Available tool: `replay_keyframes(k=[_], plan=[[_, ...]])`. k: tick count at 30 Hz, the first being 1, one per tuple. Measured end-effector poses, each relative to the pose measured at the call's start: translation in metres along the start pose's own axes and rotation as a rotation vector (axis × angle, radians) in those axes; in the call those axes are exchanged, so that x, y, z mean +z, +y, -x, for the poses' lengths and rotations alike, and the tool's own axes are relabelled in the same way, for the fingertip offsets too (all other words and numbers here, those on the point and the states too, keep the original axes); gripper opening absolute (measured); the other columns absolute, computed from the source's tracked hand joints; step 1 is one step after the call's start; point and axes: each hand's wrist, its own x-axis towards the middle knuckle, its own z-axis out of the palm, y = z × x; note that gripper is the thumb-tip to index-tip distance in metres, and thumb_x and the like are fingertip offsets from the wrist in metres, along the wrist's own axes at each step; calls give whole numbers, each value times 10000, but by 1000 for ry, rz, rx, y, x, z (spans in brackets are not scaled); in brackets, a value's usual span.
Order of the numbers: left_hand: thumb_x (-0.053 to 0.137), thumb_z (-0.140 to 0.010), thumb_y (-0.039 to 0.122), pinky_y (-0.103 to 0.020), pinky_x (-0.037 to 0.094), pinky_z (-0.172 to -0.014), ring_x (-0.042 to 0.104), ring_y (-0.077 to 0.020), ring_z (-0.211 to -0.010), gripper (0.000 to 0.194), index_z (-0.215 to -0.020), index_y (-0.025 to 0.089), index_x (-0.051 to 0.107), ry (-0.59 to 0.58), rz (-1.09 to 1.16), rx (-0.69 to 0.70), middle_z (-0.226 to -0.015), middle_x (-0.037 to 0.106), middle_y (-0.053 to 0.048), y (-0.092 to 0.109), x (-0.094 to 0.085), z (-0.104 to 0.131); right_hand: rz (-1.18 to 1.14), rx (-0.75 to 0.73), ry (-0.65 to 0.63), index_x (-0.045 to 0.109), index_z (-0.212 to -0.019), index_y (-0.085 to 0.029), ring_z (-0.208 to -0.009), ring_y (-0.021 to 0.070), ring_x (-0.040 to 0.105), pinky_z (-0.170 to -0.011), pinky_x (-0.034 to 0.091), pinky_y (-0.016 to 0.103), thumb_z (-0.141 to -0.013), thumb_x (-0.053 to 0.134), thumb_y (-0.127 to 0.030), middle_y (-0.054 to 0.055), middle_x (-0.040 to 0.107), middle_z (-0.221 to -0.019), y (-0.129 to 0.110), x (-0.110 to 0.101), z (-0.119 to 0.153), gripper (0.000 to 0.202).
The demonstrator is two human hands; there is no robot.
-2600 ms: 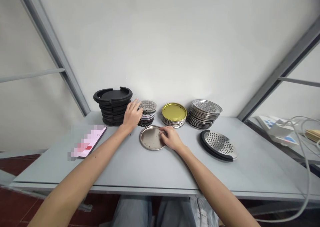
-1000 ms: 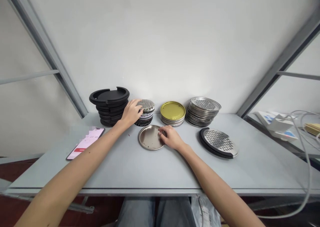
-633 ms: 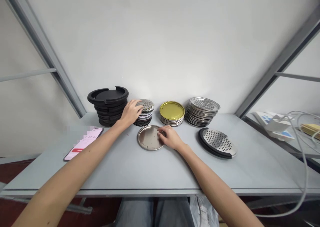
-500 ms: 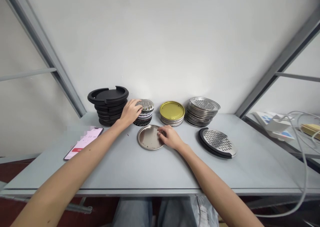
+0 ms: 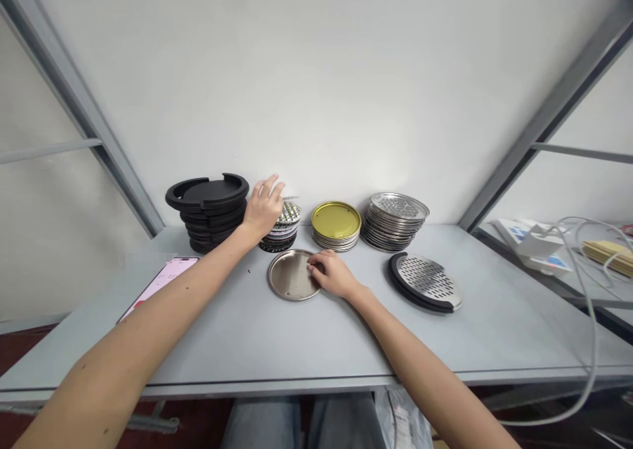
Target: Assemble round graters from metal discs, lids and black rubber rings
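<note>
left of centre, the left hand is pinching a thin disc, mostly hidden, above a small stack; at centre, a shiny round tray is lying flat, the right hand curling loosely at its right rim, hold unclear.

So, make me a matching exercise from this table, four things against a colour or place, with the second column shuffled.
Things:
1. right hand
2. phone
3. black stack
4. slotted metal disc

Colours and places:
A. farthest left of the stacks by the wall
B. set in a black rim, lying forward of the stacks
C. fingers over the edge of the shallow metal lid
D. pink screen

Right pairs: 1-C, 2-D, 3-A, 4-B
</note>
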Motion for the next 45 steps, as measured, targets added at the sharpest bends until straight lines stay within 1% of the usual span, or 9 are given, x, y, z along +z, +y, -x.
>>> replay_keyframes(k=[7,12,15,18,22,28,34,40,45], plan=[[421,-911,90,-469,347,-1005,497,-271,-1226,234,-808,156,620,159,45,38,-1152,643,-107,8,-21,-11,-127,31,37,658,-967,-172,-903,213,587,-878,415,358,-862,524,-288,77,683,-908,-2,-1,-1,206],[581,-855,115,-431,405,-933,561,-249,-1122,120,-927,193,638,426,50,104,-1031,683,-69,46,-57,26,-656,366,232,621,-1040,-156,-940,227,625,-799,462,345,-922,339,-515,100,704,-921,-3,-11,-9,472],[676,-782,80,-405,428,-921,590,-226,-1053,222,-967,196,639,484,79,153,-945,697,-50,74,-66,58,-991,517,221,590,-1120,-158,-852,224,645,-681,479,316,-885,334,-612,87,701,-841,-2,-17,-12,571],[700,-754,62,-386,444,-914,614,-208,-1001,251,-951,206,645,421,117,139,-906,701,-26,90,-61,86,-1149,554,192,635,-1064,-185,-773,188,625,-629,473,287,-813,500,-585,59,684,-893,-1,-17,-13,491],[685,-768,72,-394,432,-951,613,-204,-1026,233,-945,219,649,335,179,143,-943,700,-25,91,-52,103,-1209,545,153,658,-1036,-214,-768,160,607,-685,472,276,-682,695,-368,17,669,-884,-4,-15,-12,387],[642,-819,147,-472,402,-993,572,-236,-1105,176,-960,252,659,235,294,-35,-1015,674,-50,80,-48,106,-1280,593,210,677,-986,-230,-801,151,599,-725,476,284,-643,724,-303,13,666,-958,-7,-23,-12,354],[549,-890,229,-397,475,-912,593,-209,-992,167,-1024,206,646,29,495,-258,-1003,639,-66,69,-41,111,-1209,585,215,653,-1028,-237,-821,160,590,-732,467,294,-654,716,-318,24,662,-974,-7,-21,-10,388],[607,-835,462,-447,405,-1039,491,-276,-1215,590,-1329,178,454,-372,610,-258,-1301,537,-124,51,-37,117,-971,499,176,553,-1145,-215,-617,131,526,-649,450,290,-684,679,-342,-42,570,-665,-8,-12,-7,494],[692,-688,615,-492,290,-1121,326,-337,-1363,954,-1438,166,311,-577,655,-191,-1469,369,-163,44,-37,123,-813,387,155,466,-1221,-204,-700,169,582,-701,483,329,-720,632,-348,13,639,-825,-6,-3,-6,547]])
